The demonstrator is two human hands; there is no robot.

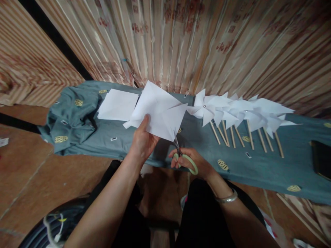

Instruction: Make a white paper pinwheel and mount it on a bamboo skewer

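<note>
My left hand (143, 139) grips a white square sheet of paper (157, 108) by its near edge, thumb on top. A slit runs in from the sheet's right side, where one flap is parted. In my right hand (195, 161) are scissors (192, 165) with pale green handles. Their blades point away from me and meet the sheet's near corner. Left of the sheet lies a stack of white paper (120, 105). To the right, several white paper pinwheels (213, 106) on wooden sticks lie overlapping in a row.
A grey-green cloth (116, 143) with pineapple prints covers the long narrow surface and is bunched at the left. A dark flat object (321, 159) lies at the right end. A pleated curtain (165, 41) hangs behind. A round black object with a cable (49, 227) sits at lower left.
</note>
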